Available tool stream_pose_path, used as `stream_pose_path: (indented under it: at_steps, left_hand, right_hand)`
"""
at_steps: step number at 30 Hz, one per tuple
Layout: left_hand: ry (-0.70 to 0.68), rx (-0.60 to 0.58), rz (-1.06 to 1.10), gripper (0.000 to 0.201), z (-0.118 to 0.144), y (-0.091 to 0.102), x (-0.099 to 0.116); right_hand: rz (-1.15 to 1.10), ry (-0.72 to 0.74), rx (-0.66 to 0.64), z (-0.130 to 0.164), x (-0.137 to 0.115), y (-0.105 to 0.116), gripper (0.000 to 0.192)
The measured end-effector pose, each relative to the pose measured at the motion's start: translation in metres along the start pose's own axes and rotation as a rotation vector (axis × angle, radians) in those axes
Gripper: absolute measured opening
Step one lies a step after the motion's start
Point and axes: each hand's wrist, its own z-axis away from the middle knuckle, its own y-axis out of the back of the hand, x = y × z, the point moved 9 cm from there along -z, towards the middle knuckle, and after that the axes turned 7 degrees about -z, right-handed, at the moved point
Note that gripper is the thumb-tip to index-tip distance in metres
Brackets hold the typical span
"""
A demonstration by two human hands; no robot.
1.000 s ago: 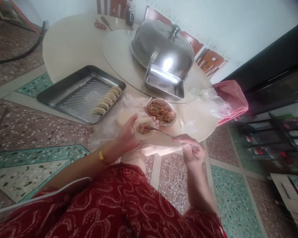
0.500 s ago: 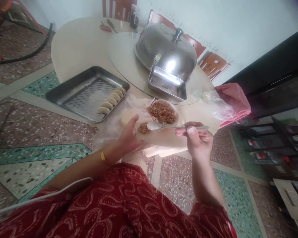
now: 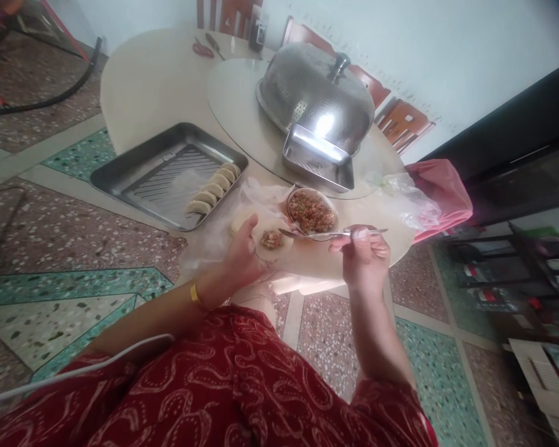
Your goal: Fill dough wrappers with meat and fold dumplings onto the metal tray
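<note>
Head view, wrapper [image 3: 280,252] edges open, spoon [image 3: 315,234] near bowl [image 3: 330,203]

Hazy; flaring white on the lid [image 3: 314,93] beyond the right hand [image 3: 363,257], dim and blurred at shelves [image 3: 484,245] farther right.

On the pale table [image 3: 140,81], a large round disc [image 3: 233,93] is topped by a domed metal cover [image 3: 302,81]; in front of it, at the disc's near edge, a small rectangular pan [image 3: 319,166] is set. By the table's far edge, red scissors [image 3: 204,51], a dark-handled tool [image 3: 212,42] and a dark bottle [image 3: 258,32] are placed. Clear plastic [image 3: 412,198] and a pink bag [image 3: 447,189] are bunched at the right edge. Wooden chairs [image 3: 403,121] are ranged beyond the far edge.
</note>
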Motion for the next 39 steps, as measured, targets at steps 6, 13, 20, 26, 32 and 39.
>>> stream_pose_path:
  at_steps: [6, 13, 20, 26, 32, 39]
  left_hand:
    - [0.014, 0.111, 0.016, 0.045, 0.0, 0.011, -0.005]
    - [0.04, 0.0, 0.039, 0.044, -0.005, 0.008, -0.01]
    - [-0.037, 0.148, 0.044, 0.042, -0.002, 0.011, 0.004]
    - [-0.146, 0.245, 0.068, 0.042, 0.002, 0.003, 0.015]
    - [-0.201, 0.253, 0.089, 0.044, 0.002, 0.002, 0.02]
    - [-0.174, 0.259, 0.117, 0.039, -0.001, 0.004, 0.017]
  right_hand:
    - [0.042, -0.037, 0.086, 0.006, 0.015, 0.009, 0.032]
    - [0.05, -0.074, 0.016, 0.009, 0.031, -0.004, 0.035]
    - [0.093, -0.018, 0.057, 0.004, 0.018, 0.001, 0.032]
    - [0.063, 0.022, 0.076, 0.011, 0.013, 0.005, 0.026]
    - [0.046, 0.005, 0.077, 0.011, 0.019, 0.001, 0.023]
    - [0.026, -0.037, 0.05, 0.011, 0.031, -0.014, 0.026]
